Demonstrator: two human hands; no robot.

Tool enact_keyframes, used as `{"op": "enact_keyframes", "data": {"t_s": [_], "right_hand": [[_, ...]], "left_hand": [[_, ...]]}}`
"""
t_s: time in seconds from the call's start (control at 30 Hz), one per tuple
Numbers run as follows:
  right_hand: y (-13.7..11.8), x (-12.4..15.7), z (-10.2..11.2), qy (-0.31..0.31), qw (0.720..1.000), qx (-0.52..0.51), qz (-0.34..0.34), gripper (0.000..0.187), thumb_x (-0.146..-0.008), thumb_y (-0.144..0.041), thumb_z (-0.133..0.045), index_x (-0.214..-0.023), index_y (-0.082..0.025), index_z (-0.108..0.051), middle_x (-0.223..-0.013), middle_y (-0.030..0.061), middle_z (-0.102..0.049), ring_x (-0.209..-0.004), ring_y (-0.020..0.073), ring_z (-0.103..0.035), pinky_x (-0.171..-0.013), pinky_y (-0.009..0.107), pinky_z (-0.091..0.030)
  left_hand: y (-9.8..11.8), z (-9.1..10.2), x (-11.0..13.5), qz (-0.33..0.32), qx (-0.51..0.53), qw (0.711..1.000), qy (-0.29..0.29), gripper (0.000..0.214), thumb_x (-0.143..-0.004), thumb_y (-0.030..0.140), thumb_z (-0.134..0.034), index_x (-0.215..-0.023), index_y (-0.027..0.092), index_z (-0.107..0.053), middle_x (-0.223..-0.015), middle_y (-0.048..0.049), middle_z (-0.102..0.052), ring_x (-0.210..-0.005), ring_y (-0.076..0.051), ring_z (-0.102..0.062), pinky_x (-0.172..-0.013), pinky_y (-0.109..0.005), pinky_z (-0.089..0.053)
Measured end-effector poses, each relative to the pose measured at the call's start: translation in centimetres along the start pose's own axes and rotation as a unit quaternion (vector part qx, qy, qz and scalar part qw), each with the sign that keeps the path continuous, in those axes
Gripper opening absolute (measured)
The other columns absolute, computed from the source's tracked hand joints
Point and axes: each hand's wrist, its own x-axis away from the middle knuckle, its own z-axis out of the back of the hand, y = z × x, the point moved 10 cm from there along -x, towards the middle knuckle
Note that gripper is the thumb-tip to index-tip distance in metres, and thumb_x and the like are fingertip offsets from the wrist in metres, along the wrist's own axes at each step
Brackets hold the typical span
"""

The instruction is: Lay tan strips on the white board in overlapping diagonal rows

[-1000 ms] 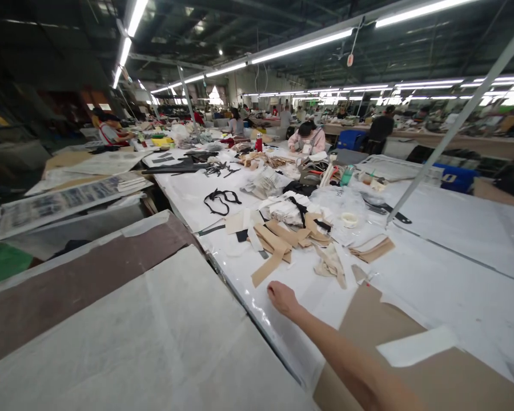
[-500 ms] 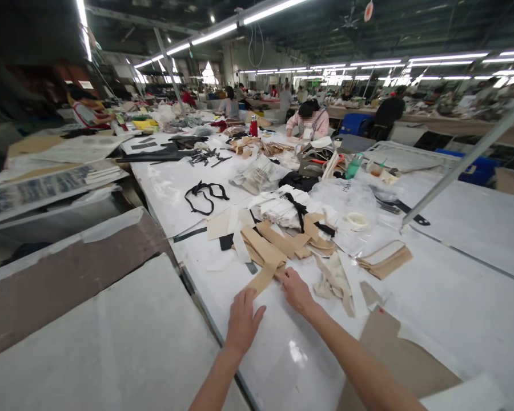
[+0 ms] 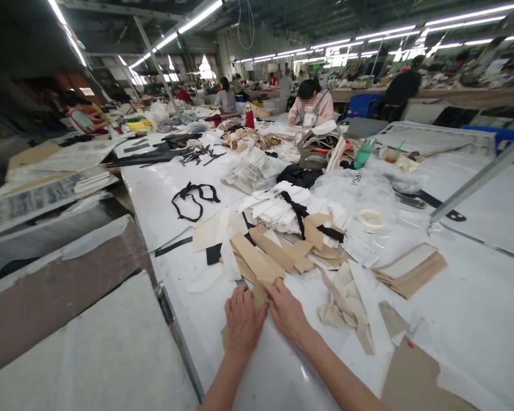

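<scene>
The strip (image 3: 260, 294) is found at the near edge of the tan pile (image 3: 257, 257), on the white counter (image 3: 282, 377), with both hands laid on it. Half a second ago its near end was reached by the left hand (image 3: 243, 319) while its fold was met by the right hand (image 3: 288, 311); now the two have been brought together, thumbs nearly meeting. By this, the strip is judged to be under control from both sides. The left hand is spread palm down over it, fingers side by side; the right hand is bent, its fingertips set at the strip's upper end. Whether either is closed on the strip cannot be told, since the undersides are hidden. The strip is tan, matt and narrow, and is seen only between the hands and beside the left one; the rest is covered. To the right, a crumpled cloth (image 3: 346, 299) is left, and beyond it a folded bundle (image 3: 411, 274). Behind the pile, a white stack (image 3: 268, 208) is crossed by a black tie (image 3: 297, 212). Farther off, a red flask (image 3: 249, 117) is stood near a co-worker (image 3: 324, 107).
</scene>
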Motion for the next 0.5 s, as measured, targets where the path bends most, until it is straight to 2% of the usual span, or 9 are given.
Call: {"op": "enact_keyframes", "data": {"t_s": [0.13,0.23,0.33,0.43,0.5], "right_hand": [[0.7,0.6,1.7,0.072,0.994,-0.081,0.001,0.035,-0.078,-0.005,-0.04,-0.106,-0.021,-0.054,-0.101,0.0066,-0.058,-0.099,0.0206,-0.053,-0.085,0.031,-0.045],[1.3,1.4,2.0,0.07,0.994,-0.079,-0.01,0.034,-0.073,-0.001,-0.039,-0.097,-0.02,-0.054,-0.095,0.0058,-0.059,-0.093,0.0213,-0.053,-0.081,0.033,-0.045],[0.7,2.0,2.3,0.062,0.996,-0.059,0.023,0.038,-0.071,0.002,-0.039,-0.098,-0.02,-0.056,-0.1,0.0069,-0.06,-0.096,0.0217,-0.052,-0.084,0.034,-0.045],[-0.9,2.0,2.6,0.06,0.994,-0.034,0.08,0.044,-0.071,0.005,-0.039,-0.103,-0.019,-0.058,-0.112,0.0071,-0.061,-0.102,0.0215,-0.05,-0.089,0.034,-0.044],[-1.9,1.6,2.5,0.055,0.992,-0.007,0.112,0.047,-0.073,0.005,-0.038,-0.108,-0.018,-0.059,-0.122,0.0062,-0.059,-0.105,0.0218,-0.049,-0.092,0.035,-0.044]], "left_hand": [[0.7,-0.5,-0.5,-0.055,0.007,0.998,-0.027,0.019,-0.089,0.03,-0.047,-0.098,0.018,-0.059,-0.118,-0.0132,-0.06,-0.115,-0.028,-0.052,-0.094,-0.043,-0.042],[0.9,-0.2,-0.8,-0.092,0.008,0.994,-0.065,0.019,-0.091,0.022,-0.042,-0.098,0.019,-0.059,-0.117,-0.0104,-0.061,-0.109,-0.024,-0.056,-0.091,-0.039,-0.044],[0.6,0.6,-2.2,-0.111,-0.018,0.983,-0.144,0.023,-0.093,0.022,-0.035,-0.096,0.02,-0.058,-0.108,-0.0079,-0.064,-0.095,-0.021,-0.062,-0.081,-0.034,-0.047],[0.3,1.4,-4.6,-0.142,-0.062,0.956,-0.249,0.025,-0.094,0.024,-0.032,-0.096,0.021,-0.056,-0.093,-0.0054,-0.067,-0.077,-0.021,-0.064,-0.065,-0.031,-0.045],[0.4,2.3,-6.9,-0.179,-0.06,0.943,-0.273,0.021,-0.093,0.024,-0.035,-0.095,0.023,-0.056,-0.09,-0.0032,-0.068,-0.078,-0.021,-0.065,-0.065,-0.029,-0.043]]}}
